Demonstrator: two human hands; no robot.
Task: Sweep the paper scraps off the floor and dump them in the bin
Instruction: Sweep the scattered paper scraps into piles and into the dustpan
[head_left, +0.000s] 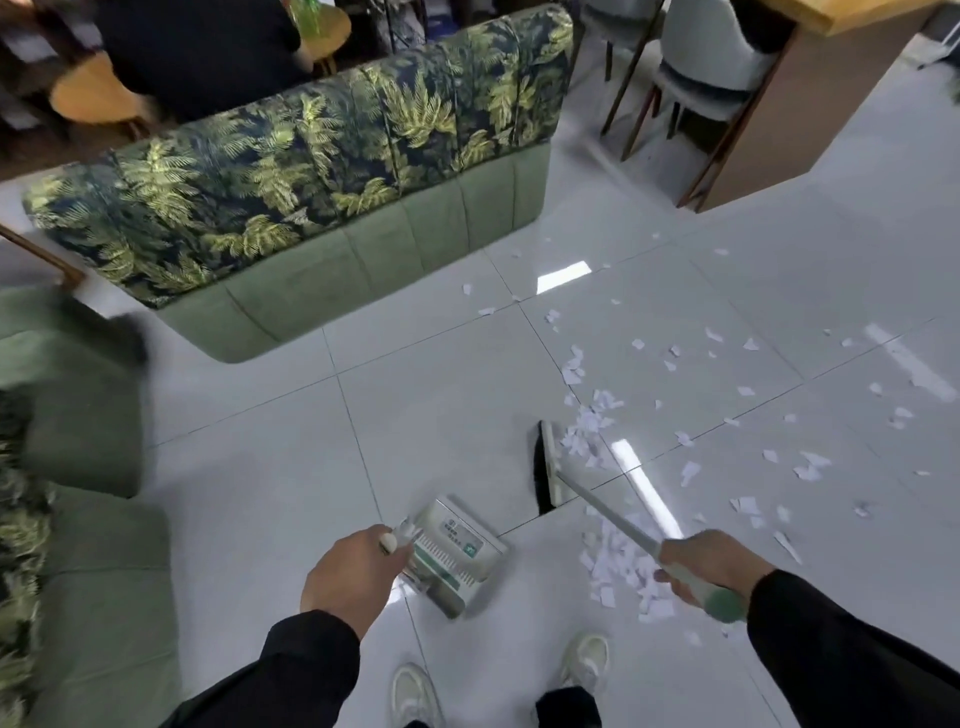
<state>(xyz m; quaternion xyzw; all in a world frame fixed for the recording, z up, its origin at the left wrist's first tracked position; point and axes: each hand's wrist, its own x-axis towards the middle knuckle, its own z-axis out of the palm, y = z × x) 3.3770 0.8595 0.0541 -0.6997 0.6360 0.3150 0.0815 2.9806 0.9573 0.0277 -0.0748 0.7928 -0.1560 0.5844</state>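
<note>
Right hand (711, 564) gripped the broom (550, 467), left hand (358, 571) the dustpan (457, 556); a hasty stroke could scatter scraps (587, 426) under the sofa (363, 270).

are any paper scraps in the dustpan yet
No, the dustpan shows no scraps on it, and the paper scraps lie on the floor tiles beside the broom.

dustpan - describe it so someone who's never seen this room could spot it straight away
Start at the green sofa with the fern-print back and come down the white tiled floor toward the person's shoes. The dustpan sits there, its handle gripped by the left hand, just left of the broom. It is the only boxy pale grey thing with green trim and a printed label.
</note>
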